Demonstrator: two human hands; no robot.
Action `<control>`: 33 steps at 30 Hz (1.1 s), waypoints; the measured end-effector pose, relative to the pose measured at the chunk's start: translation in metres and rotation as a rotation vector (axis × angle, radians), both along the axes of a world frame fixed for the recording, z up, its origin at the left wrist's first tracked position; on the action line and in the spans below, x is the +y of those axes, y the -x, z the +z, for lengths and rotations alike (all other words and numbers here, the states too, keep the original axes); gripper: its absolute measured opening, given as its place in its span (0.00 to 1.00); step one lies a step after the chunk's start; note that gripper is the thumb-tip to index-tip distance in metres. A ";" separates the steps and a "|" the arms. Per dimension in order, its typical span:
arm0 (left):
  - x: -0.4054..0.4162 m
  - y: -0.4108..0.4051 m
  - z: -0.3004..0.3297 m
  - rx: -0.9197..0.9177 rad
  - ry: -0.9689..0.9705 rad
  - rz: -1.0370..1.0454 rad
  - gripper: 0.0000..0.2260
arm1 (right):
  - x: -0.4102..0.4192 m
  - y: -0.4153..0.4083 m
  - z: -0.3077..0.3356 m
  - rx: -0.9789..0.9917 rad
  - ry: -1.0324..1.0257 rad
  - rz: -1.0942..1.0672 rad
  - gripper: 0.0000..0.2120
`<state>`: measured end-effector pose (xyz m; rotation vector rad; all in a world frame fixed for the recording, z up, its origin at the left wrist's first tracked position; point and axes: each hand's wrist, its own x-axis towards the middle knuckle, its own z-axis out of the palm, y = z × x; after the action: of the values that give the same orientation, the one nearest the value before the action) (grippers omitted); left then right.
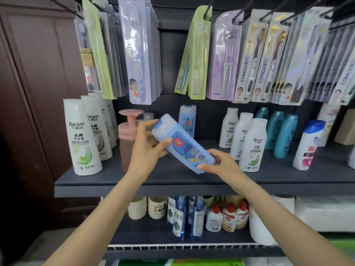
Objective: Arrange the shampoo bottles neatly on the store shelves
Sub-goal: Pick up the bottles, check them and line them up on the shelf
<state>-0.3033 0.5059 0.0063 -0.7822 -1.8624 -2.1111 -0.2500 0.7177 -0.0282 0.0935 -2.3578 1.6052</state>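
Head view: left hand (148, 144) grips blue shampoo bottle (182, 144) near its cap, thumb across the front. Right hand (221, 164) pinches its base; bottle tilted above shelf (172, 181).

The scene is bright and evenly lit, with soft light that seems to come from above and in front of the shelves. Shadows are weak; only the back panel (171, 60) behind the hanging toothbrush packs (249, 58) and the space under the upper shelf (172, 181) are dark. The plastic of the packs shows pale glare. The wide lens bends the picture: the packs lean outward at the top corners and the shelf edges curve. The centre is fairly sharp, with labels on the white bottles (82, 135) readable, while the far right edge and the bottom corners are smeared and soft.
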 end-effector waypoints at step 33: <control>-0.025 -0.034 -0.033 -0.194 -0.214 -0.067 0.13 | -0.007 -0.068 0.005 0.275 0.105 -0.045 0.28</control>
<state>-0.2695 0.4812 -0.0264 -0.6189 -1.6787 -2.4555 -0.1821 0.7110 -0.0236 0.2224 -2.0522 1.5795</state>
